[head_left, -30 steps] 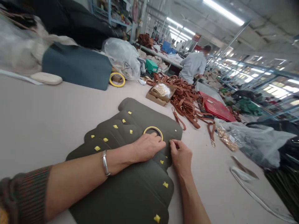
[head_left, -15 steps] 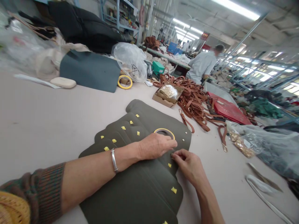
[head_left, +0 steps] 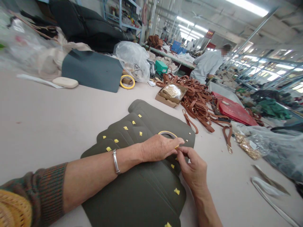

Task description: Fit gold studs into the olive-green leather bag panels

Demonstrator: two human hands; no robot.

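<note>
My left hand (head_left: 161, 147), a silver bangle on its wrist, reaches across a fanned stack of dark olive panels (head_left: 132, 186). Its fingers are closed on the near side of a roll of yellow tape (head_left: 167, 132); the rest of the roll shows beyond the knuckles. My right hand (head_left: 193, 167) pinches with thumb and forefinger at the roll's right edge, by the left fingertips. What lies inside that pinch is mostly hidden. Small yellow tape pieces (head_left: 176, 191) dot the panels' overlapping edges on both sides. Two small metal studs (head_left: 188, 137) mark the top panel's right end.
Behind the panels stand a cardboard box (head_left: 167, 100) of gold hardware and a heap of brown straps (head_left: 199, 104). A second tape roll (head_left: 127, 82) lies beside a dark blue-grey sheet (head_left: 94, 71). Plastic bags (head_left: 279, 148) occupy the right. A person in grey (head_left: 205, 64) stands farther back.
My right hand has moved up from the panel edge to the tape roll. A yellow piece now shows partly where its fingertips were. My left hand stays on the roll, its thumb shifted slightly.
</note>
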